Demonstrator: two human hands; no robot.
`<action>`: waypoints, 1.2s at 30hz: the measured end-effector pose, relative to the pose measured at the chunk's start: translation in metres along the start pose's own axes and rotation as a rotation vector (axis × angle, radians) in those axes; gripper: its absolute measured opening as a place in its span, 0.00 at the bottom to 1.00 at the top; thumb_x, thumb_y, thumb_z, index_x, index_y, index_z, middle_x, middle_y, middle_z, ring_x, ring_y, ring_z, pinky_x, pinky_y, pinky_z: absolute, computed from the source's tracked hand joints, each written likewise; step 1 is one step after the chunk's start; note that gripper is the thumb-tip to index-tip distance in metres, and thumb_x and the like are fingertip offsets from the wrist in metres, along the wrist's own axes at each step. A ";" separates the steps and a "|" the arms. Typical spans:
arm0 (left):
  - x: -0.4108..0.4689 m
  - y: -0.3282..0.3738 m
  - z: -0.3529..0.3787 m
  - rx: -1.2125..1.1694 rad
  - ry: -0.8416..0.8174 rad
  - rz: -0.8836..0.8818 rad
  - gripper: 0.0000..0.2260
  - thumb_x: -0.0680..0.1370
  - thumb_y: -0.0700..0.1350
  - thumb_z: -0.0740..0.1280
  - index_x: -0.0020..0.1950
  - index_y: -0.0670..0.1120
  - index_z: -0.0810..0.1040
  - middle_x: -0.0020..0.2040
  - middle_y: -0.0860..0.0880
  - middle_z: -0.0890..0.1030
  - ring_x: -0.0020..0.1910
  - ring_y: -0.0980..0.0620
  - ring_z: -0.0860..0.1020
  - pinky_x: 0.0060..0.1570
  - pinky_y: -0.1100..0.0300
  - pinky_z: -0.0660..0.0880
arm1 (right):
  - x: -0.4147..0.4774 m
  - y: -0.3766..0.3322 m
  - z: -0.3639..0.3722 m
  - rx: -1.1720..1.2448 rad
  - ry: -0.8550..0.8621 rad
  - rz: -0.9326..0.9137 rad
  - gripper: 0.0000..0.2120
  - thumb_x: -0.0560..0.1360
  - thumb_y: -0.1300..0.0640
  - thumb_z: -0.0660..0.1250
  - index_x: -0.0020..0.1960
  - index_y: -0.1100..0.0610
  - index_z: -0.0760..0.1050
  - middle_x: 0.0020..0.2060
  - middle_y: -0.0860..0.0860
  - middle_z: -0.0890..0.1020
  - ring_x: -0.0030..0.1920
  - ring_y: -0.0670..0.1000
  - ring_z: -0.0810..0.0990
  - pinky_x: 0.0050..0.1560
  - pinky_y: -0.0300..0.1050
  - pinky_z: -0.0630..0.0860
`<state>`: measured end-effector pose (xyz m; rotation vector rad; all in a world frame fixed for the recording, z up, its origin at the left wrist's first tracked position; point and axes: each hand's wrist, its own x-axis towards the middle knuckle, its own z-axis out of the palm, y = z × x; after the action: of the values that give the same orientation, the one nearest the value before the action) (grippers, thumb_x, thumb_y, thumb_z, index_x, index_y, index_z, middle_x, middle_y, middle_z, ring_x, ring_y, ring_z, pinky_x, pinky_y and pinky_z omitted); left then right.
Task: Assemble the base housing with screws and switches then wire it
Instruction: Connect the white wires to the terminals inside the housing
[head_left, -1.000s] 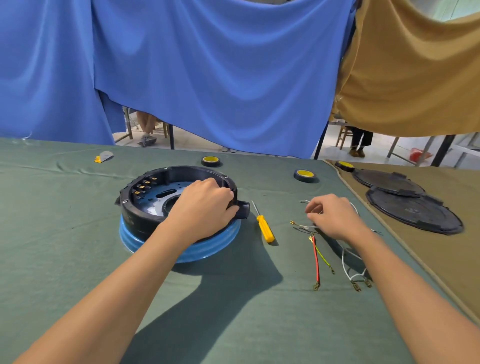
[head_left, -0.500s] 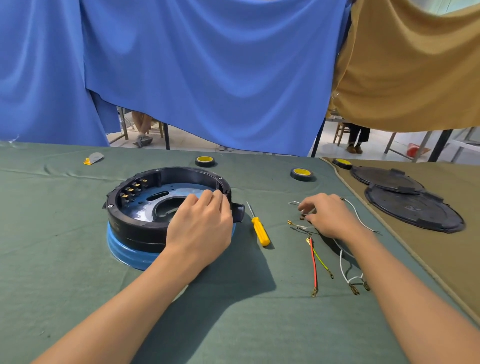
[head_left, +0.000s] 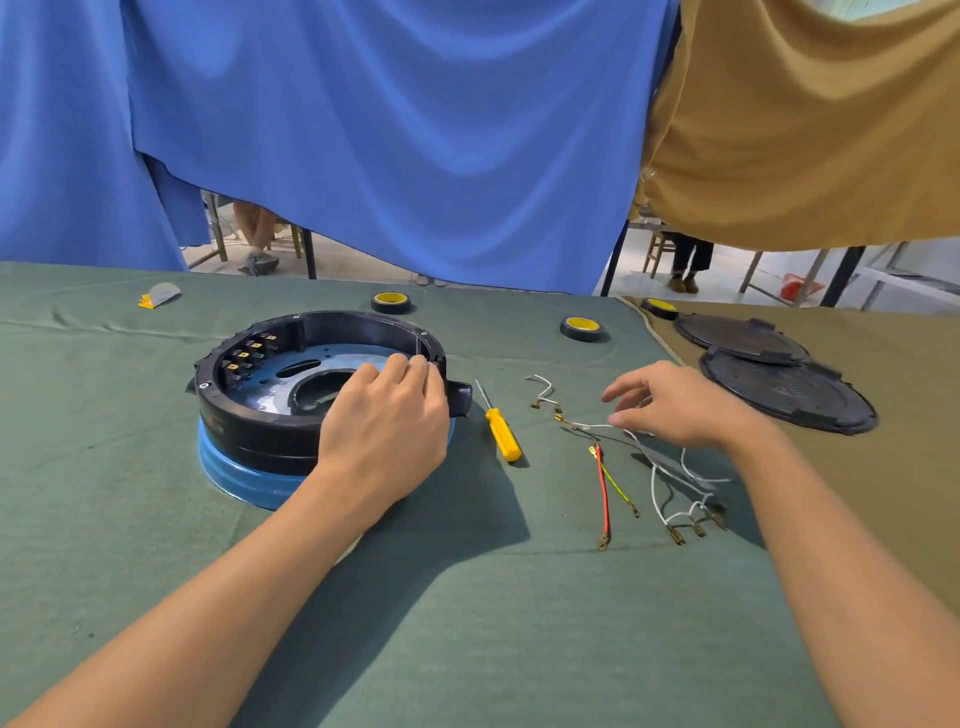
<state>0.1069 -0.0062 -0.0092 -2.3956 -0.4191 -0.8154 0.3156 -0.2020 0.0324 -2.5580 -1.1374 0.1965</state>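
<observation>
One screwdriver (head_left: 503, 440) lies between housing (head_left: 249, 418) and wires (head_left: 603, 486); left hand (head_left: 387, 421) grips housing; right hand (head_left: 680, 405) hovers, spread.
</observation>
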 end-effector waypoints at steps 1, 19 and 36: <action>0.000 0.000 0.000 -0.006 0.002 -0.006 0.05 0.75 0.43 0.65 0.39 0.44 0.78 0.36 0.47 0.78 0.36 0.45 0.76 0.34 0.53 0.68 | -0.006 0.003 -0.001 -0.003 0.007 0.017 0.10 0.75 0.51 0.71 0.56 0.48 0.80 0.51 0.48 0.83 0.52 0.48 0.80 0.55 0.45 0.74; -0.025 0.005 -0.017 -0.196 -0.098 -0.142 0.17 0.77 0.44 0.62 0.64 0.41 0.75 0.53 0.46 0.81 0.52 0.43 0.76 0.51 0.51 0.69 | -0.053 -0.009 0.004 -0.250 -0.134 -0.013 0.10 0.73 0.61 0.72 0.39 0.46 0.81 0.43 0.50 0.80 0.43 0.47 0.78 0.37 0.38 0.70; -0.005 -0.023 -0.053 -1.159 -0.132 -0.489 0.13 0.81 0.53 0.64 0.55 0.48 0.84 0.45 0.56 0.85 0.47 0.58 0.81 0.48 0.65 0.74 | -0.035 -0.106 -0.012 -0.015 0.323 -0.146 0.07 0.75 0.52 0.69 0.46 0.52 0.85 0.40 0.52 0.85 0.47 0.56 0.80 0.50 0.52 0.78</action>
<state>0.0685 -0.0205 0.0313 -3.4883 -0.7440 -1.3813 0.2219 -0.1645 0.0810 -2.3920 -1.1915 -0.2529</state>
